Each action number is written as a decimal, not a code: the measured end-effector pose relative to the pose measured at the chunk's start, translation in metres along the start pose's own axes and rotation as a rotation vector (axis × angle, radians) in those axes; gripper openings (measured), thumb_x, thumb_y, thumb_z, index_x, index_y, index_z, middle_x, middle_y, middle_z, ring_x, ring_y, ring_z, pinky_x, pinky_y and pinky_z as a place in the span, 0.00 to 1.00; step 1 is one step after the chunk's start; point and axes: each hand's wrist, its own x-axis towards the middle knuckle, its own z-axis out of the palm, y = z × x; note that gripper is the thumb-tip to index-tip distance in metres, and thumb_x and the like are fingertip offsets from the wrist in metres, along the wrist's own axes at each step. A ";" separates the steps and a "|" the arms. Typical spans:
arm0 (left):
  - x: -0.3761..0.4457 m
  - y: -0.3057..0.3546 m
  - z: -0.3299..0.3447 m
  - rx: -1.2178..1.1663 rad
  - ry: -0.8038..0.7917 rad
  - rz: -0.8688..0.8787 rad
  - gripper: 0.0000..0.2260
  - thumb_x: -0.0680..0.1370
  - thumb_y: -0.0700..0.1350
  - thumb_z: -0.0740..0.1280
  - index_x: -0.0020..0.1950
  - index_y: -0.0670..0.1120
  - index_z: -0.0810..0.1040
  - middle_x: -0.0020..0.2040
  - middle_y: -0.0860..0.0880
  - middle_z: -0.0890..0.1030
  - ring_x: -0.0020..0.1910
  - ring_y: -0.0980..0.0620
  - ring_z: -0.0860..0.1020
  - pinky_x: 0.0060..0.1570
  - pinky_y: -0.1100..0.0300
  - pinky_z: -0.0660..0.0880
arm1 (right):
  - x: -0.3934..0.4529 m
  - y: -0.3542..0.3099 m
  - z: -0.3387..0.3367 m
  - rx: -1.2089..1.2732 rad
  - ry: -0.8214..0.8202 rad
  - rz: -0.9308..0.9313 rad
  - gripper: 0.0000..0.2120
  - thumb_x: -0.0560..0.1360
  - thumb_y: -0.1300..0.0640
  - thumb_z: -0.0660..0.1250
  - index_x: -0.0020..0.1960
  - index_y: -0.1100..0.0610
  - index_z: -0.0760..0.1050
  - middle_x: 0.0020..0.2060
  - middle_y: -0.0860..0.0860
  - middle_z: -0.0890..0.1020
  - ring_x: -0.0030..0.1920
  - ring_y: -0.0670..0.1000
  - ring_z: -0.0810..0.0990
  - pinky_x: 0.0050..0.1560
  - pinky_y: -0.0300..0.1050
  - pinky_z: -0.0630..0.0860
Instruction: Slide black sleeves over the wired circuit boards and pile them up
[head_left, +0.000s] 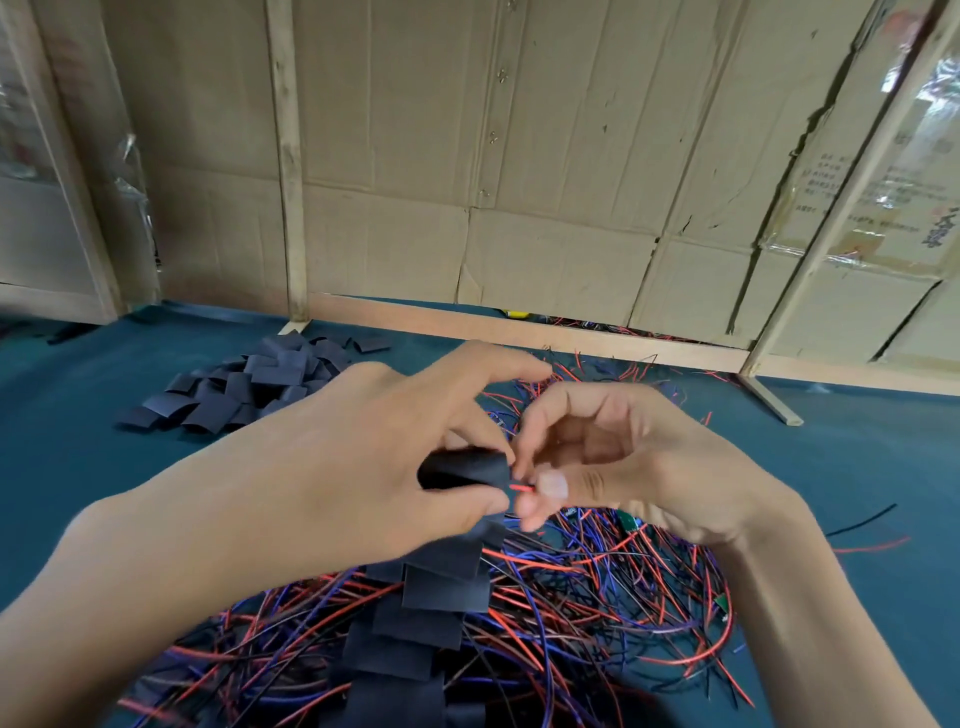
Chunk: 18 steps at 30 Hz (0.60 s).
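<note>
Sleeve (462, 470) in left hand (332, 467) grip; right hand (623, 467) pinches red wire (521, 488).

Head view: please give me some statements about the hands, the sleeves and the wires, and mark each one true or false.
1. The left hand holds a black sleeve. True.
2. The right hand lies flat on the table. False: it is raised, its fingertips pinching at the red wire by the sleeve's opening.
3. A pile of loose black sleeves lies at the far left on the blue table. True.
4. The tangle of wires is all yellow. False: the wires are red, blue and black.
5. Sleeved pieces lie in a row below the hands. True.
</note>
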 end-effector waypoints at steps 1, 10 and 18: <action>-0.001 -0.001 0.001 0.001 -0.053 -0.027 0.34 0.69 0.57 0.73 0.69 0.70 0.59 0.52 0.75 0.78 0.52 0.75 0.77 0.56 0.67 0.75 | -0.003 0.000 -0.004 -0.021 -0.032 0.015 0.09 0.73 0.69 0.70 0.53 0.64 0.79 0.48 0.63 0.83 0.49 0.59 0.85 0.53 0.51 0.81; 0.013 -0.045 0.009 -0.071 -0.082 -0.239 0.22 0.68 0.76 0.57 0.57 0.71 0.75 0.51 0.82 0.73 0.51 0.83 0.70 0.50 0.85 0.63 | -0.030 0.019 -0.086 -0.966 0.783 0.413 0.06 0.74 0.60 0.74 0.41 0.50 0.83 0.38 0.49 0.86 0.44 0.50 0.84 0.54 0.49 0.79; -0.016 -0.191 0.042 0.465 -0.245 -0.773 0.26 0.81 0.62 0.57 0.79 0.58 0.58 0.80 0.49 0.57 0.78 0.43 0.57 0.73 0.44 0.62 | -0.025 0.046 -0.087 -0.953 0.372 0.796 0.11 0.69 0.45 0.79 0.38 0.52 0.84 0.32 0.55 0.84 0.34 0.51 0.80 0.33 0.42 0.76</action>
